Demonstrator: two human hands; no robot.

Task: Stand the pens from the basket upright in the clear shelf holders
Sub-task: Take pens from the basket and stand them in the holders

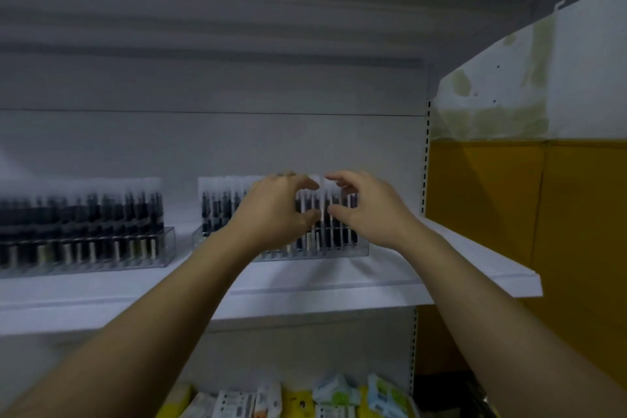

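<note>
On the white middle shelf (339, 282), two clear shelf holders stand side by side against the grey back panel (237, 146), well apart from each other. The left holder (168, 244) is packed with dark pens (101, 210) standing upright in rows, their pale caps on top. The right holder (361, 249) also carries upright pens (217, 207), and both hands reach to it with bare forearms stretched forward. The left hand (274, 210) is over the middle of that holder, its fingers (305, 184) and thumb curved into a C that opens to the right. The right hand (369, 207) mirrors it just beside, with fingers (336, 178) and thumb curved toward the left, so the two sets of fingertips nearly meet around a few capped pens near the right end of the row. Motion blur smears the pens and fingertips, so I cannot tell whether either hand actually pinches a pen or merely frames the row. Above, a second white shelf (305, 10) juts out overhead. Below the middle shelf, assorted packets (336, 394) in white, yellow and blue lie on a lower level. To the right, a stained pale wall sits above a mustard-yellow panel (543, 214).
</note>
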